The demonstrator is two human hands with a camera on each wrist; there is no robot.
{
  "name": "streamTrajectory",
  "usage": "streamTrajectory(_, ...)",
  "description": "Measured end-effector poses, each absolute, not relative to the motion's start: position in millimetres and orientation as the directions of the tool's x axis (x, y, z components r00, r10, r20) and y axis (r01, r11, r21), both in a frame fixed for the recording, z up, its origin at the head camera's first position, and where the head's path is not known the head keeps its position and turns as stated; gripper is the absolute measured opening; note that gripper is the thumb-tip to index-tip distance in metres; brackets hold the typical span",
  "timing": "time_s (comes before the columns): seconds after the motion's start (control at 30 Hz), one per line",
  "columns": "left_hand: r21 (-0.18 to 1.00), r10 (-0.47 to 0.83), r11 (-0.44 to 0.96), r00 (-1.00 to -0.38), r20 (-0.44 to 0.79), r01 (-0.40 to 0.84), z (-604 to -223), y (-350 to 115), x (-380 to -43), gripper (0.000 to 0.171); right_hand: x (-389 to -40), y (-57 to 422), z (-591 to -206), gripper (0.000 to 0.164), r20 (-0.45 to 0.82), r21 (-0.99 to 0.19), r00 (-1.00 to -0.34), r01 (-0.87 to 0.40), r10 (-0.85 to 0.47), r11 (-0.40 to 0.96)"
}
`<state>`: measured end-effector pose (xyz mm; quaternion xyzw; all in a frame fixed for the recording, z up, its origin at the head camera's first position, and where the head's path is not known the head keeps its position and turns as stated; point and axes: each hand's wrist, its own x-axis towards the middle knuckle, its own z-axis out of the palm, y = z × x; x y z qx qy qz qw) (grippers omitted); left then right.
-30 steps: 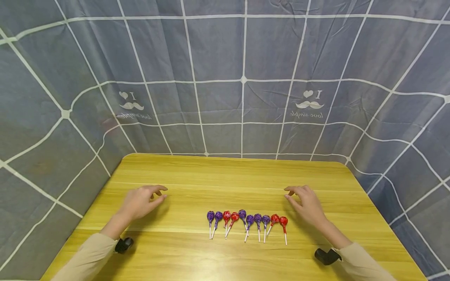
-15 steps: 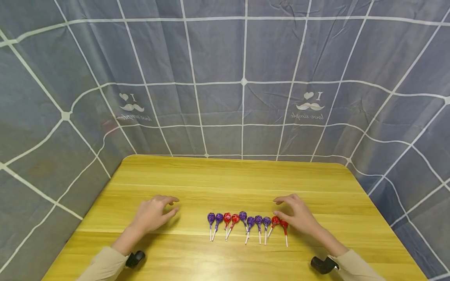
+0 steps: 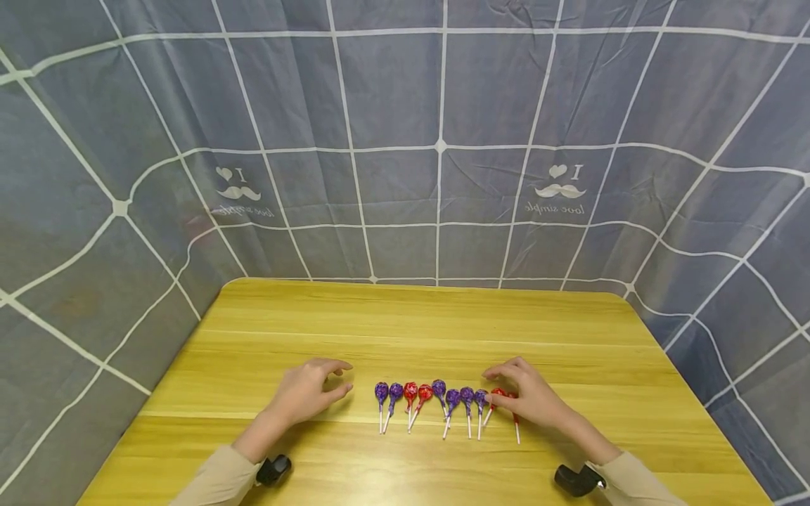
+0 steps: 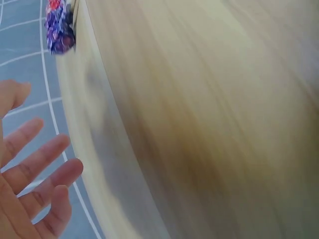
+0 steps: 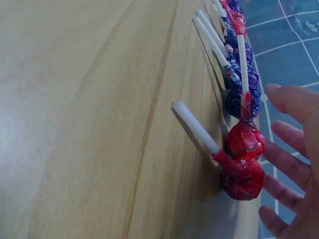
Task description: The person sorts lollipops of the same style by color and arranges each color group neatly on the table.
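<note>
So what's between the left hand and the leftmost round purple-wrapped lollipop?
Just bare yellow wooden tabletop separates the left hand from the lollipop in the head view.

Left hand (image 3: pixel 308 391) and right hand (image 3: pixel 530 395) now nearer the lollipops (image 3: pixel 452 398).

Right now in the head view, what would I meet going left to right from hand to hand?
Left hand, two purple lollipops, two red lollipops, four purple lollipops, right hand. Left out: two more reds, overlapping that hand.
</note>
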<state>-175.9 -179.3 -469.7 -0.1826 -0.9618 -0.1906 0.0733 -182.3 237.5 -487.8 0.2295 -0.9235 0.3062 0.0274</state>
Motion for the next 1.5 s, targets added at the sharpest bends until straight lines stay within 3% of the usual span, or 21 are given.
streamTrajectory(0.43, 0.484, 0.324, 0.803, -0.936, 0.134, 0.347, -478.3, -155.3, -180.6, 0.035, -187.4, 235.8, -491.8, 0.032, 0.146, -0.617, -0.862, -0.462, -0.485, 0.637)
streamTrajectory(0.87, 0.642, 0.352, 0.695, -0.932, 0.090, 0.324, -484.2, -144.0, -186.6, 0.036, -190.6, 235.8, -492.3, 0.026, 0.126, -0.605, -0.849, -0.475, -0.512, 0.639)
streamTrajectory(1.5, 0.733, 0.514, 0.571, -0.857, 0.030, 0.369, -490.1, -144.0, -190.7, 0.033, -190.1, 236.5, -493.8, 0.026, 0.066, -0.616, -0.849, -0.448, -0.524, 0.648)
